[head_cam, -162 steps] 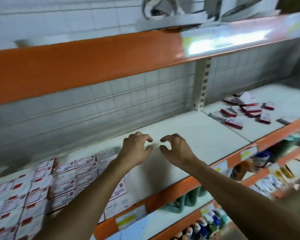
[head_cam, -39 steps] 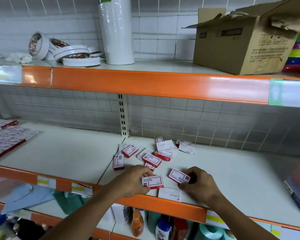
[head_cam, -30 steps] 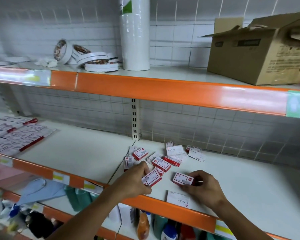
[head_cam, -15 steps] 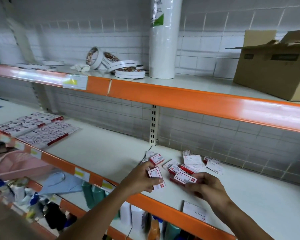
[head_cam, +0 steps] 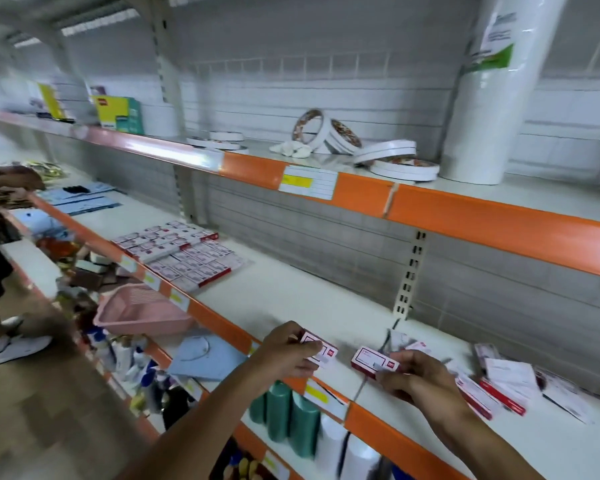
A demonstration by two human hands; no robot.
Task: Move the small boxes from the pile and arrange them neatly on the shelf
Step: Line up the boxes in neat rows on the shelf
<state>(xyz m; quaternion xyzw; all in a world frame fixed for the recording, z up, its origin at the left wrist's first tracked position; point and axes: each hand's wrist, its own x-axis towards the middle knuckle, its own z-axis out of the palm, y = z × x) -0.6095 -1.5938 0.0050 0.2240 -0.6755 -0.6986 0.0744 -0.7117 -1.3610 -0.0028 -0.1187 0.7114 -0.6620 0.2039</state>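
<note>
My left hand (head_cam: 286, 351) grips a small white-and-red box (head_cam: 321, 348) just above the front of the white shelf (head_cam: 291, 292). My right hand (head_cam: 411, 377) pinches a second such box (head_cam: 373, 362) to the right of it. The loose pile of small boxes (head_cam: 503, 382) lies on the shelf at the right, behind and beside my right hand. Far to the left on the same shelf, a neat block of arranged boxes (head_cam: 181, 254) lies flat in rows.
An orange shelf edge (head_cam: 222, 327) with price tags runs along the front. Above, plates (head_cam: 392, 161) and a tall white roll (head_cam: 482, 98) stand on the upper shelf. A pink basket (head_cam: 139, 310) and bottles sit below. Another person (head_cam: 0, 258) stands at the far left.
Both hands have lifted a box each away from the pile and carried them leftwards. The view has swung left, so the arranged block sits nearer the middle.
</note>
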